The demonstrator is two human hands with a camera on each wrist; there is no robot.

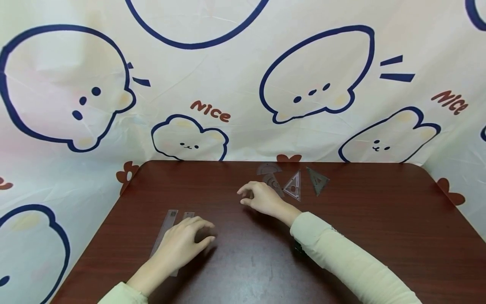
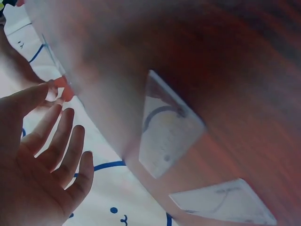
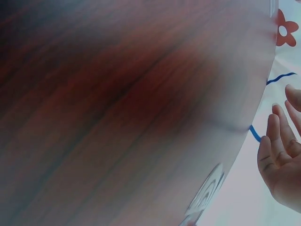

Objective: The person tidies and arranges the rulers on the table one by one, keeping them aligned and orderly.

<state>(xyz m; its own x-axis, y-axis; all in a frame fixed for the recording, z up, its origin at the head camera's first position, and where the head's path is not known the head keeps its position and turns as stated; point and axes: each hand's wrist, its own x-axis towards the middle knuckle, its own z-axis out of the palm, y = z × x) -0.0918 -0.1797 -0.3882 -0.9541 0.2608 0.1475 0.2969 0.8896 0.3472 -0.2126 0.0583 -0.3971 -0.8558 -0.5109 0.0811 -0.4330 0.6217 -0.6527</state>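
Observation:
My left hand (image 1: 182,240) hovers over two clear rulers at the left of the table, fingers loosely bent around nothing. The longer-looking ruler (image 1: 164,232) slants out past its outer side. A second ruler (image 1: 188,215) is mostly covered by the hand; its far end shows. Toward the table's middle, my right hand (image 1: 263,198) is held above the surface, its palm empty in the right wrist view. Just beyond it lie a clear semicircular protractor (image 1: 268,169), another clear curved piece (image 1: 274,185) partly overlapping it, and a clear set square (image 1: 293,187).
A greyer set square (image 1: 318,181) lies farther right, near the back edge. The dark red wooden table (image 1: 379,236) meets a cloth backdrop (image 1: 243,84) with cartoon drawings behind and at the sides.

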